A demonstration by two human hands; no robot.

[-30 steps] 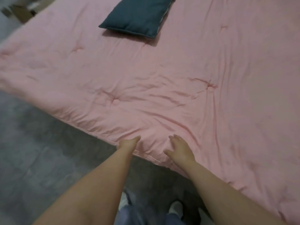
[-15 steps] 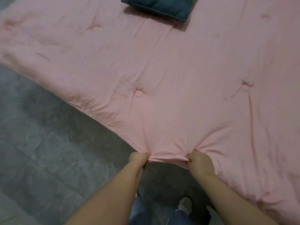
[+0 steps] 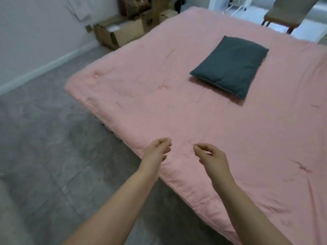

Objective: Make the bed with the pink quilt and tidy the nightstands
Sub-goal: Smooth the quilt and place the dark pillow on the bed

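I see the pink quilt (image 3: 203, 106) spread flat across the bed, its near edge running left-far to right-near just under my left hand (image 3: 156, 152) and right hand (image 3: 211, 157); both hover loosely curled, holding nothing, the left nearer that edge.

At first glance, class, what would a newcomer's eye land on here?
The pink quilt spread flat over the bed fills most of the view. A dark pillow lies on it towards the far right. In front, near the quilt's edge, the left hand and right hand hover with loosely curled fingers, holding nothing.
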